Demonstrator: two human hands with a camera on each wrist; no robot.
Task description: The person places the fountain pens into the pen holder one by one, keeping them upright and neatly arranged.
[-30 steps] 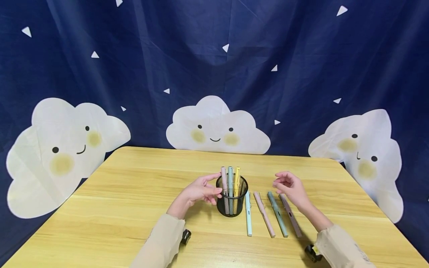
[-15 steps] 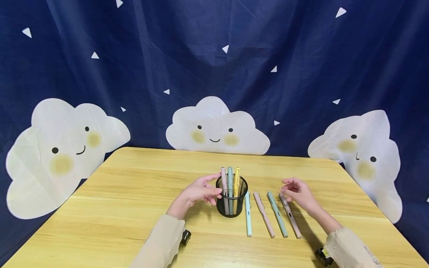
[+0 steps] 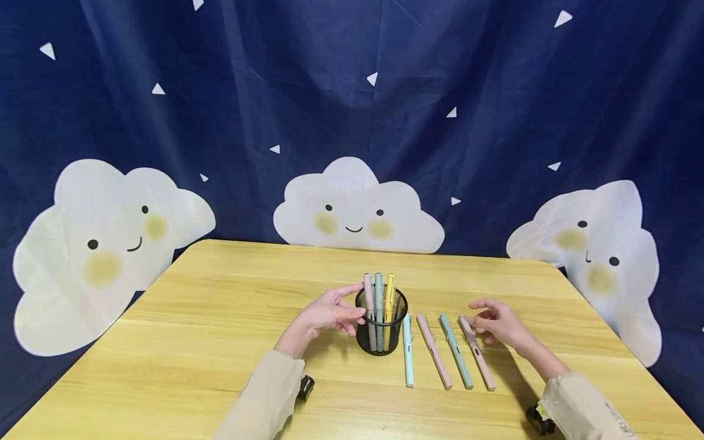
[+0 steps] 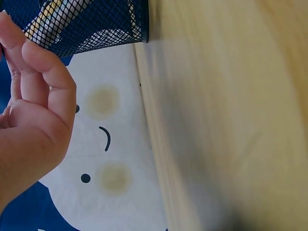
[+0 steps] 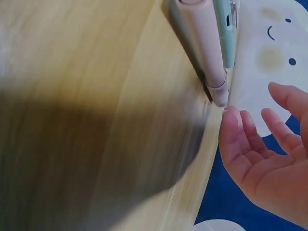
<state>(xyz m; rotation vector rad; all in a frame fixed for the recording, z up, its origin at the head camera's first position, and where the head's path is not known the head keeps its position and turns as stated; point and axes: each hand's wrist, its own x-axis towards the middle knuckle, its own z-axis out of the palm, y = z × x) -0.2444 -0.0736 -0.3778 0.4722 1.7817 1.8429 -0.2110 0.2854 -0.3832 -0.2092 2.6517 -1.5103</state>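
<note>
A black mesh pen holder stands upright near the middle of the table, with a pink, a blue-green and a yellow pen in it. My left hand holds its left side, thumb at the front of the rim and index finger farther back. To the right lie a light blue pen, a pink pen, a teal pen and a mauve pen. By the mauve pen's far end hovers my right hand, fingers loosely bent, gripping nothing. The right wrist view shows its fingertips close to that pen.
The wooden table spreads out on both sides of the pens. Behind it hangs a dark blue curtain with white smiling clouds. A small black device sits at the right wrist.
My right hand has moved right and nearer, down beside the far end of the mauve pen. The left hand, the pen holder and the lying pens have stayed put.
</note>
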